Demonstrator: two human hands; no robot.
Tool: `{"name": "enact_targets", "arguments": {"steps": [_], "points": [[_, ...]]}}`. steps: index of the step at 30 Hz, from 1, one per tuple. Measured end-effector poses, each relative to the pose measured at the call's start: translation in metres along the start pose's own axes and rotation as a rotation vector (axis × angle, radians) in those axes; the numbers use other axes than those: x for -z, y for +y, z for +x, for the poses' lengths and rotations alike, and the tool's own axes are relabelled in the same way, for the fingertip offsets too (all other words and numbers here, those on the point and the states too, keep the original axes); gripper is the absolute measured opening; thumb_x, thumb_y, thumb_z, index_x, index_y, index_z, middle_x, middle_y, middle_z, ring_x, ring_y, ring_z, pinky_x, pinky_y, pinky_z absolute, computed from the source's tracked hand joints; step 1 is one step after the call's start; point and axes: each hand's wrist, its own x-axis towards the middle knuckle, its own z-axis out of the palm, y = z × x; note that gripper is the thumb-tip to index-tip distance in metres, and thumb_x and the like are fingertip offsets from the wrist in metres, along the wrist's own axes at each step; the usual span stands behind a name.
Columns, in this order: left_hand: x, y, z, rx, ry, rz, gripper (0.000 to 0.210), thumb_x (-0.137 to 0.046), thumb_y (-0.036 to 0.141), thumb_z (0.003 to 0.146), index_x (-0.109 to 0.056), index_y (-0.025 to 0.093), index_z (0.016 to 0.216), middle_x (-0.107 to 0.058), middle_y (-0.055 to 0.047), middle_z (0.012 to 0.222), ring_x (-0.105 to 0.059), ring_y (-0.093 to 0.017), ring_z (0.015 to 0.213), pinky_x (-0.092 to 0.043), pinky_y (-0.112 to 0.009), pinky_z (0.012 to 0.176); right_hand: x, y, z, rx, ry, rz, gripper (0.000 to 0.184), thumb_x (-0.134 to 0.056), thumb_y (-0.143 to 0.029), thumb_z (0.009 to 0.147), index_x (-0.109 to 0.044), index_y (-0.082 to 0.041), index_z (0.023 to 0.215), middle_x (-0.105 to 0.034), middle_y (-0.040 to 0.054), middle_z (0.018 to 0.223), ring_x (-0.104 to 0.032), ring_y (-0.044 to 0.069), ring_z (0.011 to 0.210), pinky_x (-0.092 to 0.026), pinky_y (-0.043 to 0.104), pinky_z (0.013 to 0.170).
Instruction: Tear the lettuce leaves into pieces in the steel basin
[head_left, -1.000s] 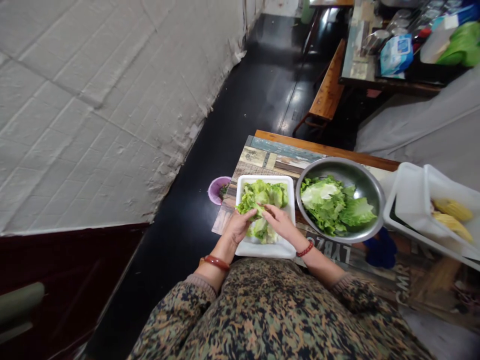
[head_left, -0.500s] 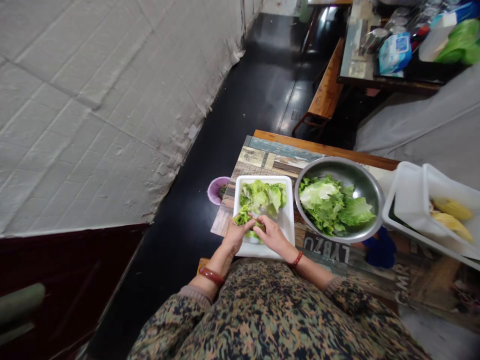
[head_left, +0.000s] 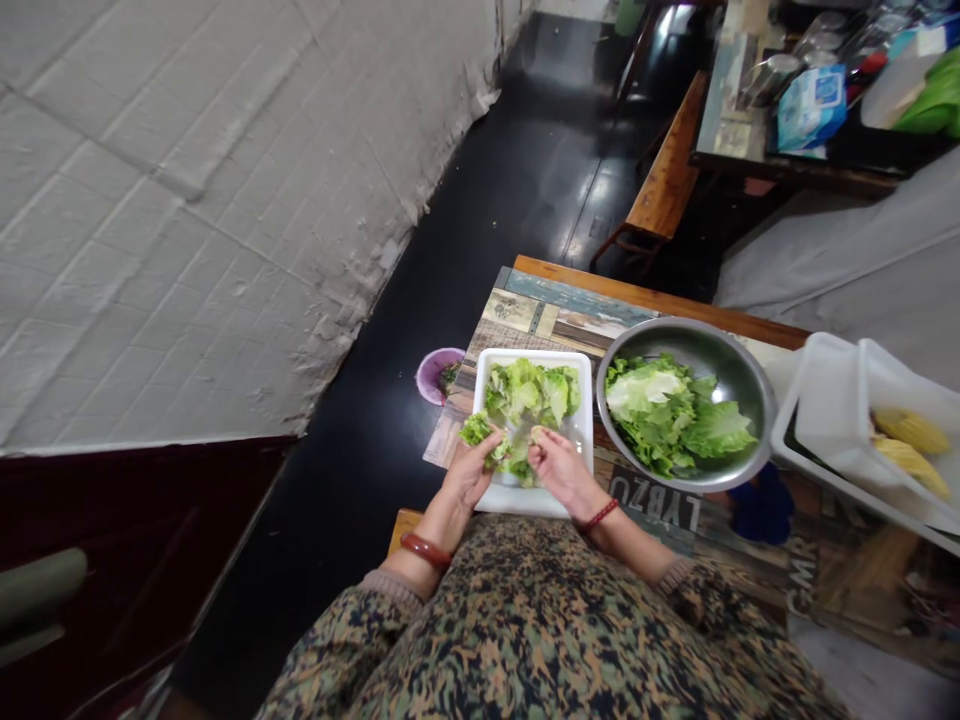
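Fingers of the left hand (head_left: 466, 475) clamp a lettuce leaf (head_left: 474, 429); those of the right hand (head_left: 562, 469) press together. White tray (head_left: 525, 501) and metal bowl (head_left: 718, 366) hold leaves (head_left: 529, 388).

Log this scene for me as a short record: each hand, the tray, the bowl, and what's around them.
Left hand: holds a curly leaf over the tray
Right hand: fingertips pinch a small bit, too small to identify
Gap: hands apart
Tray: white, on the table, with loose lettuce
Bowl: metal, right of the tray, holding more greens
Right of bowl: white tubs, yellow pieces in one
Beyond table's left edge: purple bucket
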Motion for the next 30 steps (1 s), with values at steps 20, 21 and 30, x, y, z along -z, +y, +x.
{"name": "enact_targets", "arguments": {"steps": [20,21,30], "points": [[0.019,0.015,0.024,0.057,-0.1,0.041,0.044,-0.088,0.021,0.061,-0.065,0.014,0.098,-0.072,-0.005,0.087,-0.069,-0.016,0.074,-0.058,-0.032,0.074,0.013,-0.038,0.087,0.674,0.181,-1.316,0.016,-0.051,-0.023,0.089,-0.066,-0.019,0.087,-0.065,0.01,0.093,-0.059,0.024,0.092,-0.046,0.039,0.089],[0.021,0.015,0.026,0.057,-0.105,0.036,0.044,-0.088,0.021,0.061,-0.065,0.015,0.098,-0.072,-0.005,0.088,-0.069,-0.016,0.074,-0.057,-0.031,0.073,0.019,-0.04,0.084,0.669,0.214,-1.228,0.017,-0.051,-0.026,0.089,-0.066,-0.018,0.087,-0.065,0.0095,0.093,-0.059,0.023,0.09,-0.047,0.037,0.086],[0.021,0.018,0.029,0.067,-0.163,0.077,0.042,-0.087,0.021,0.063,-0.068,0.015,0.1,-0.073,-0.007,0.095,-0.07,-0.018,0.081,-0.055,-0.03,0.075,0.003,-0.031,0.063,0.54,0.136,-1.066,0.023,-0.053,-0.035,0.086,-0.069,-0.019,0.085,-0.069,0.0053,0.082,-0.062,0.021,0.077,-0.048,0.034,0.076]]}}
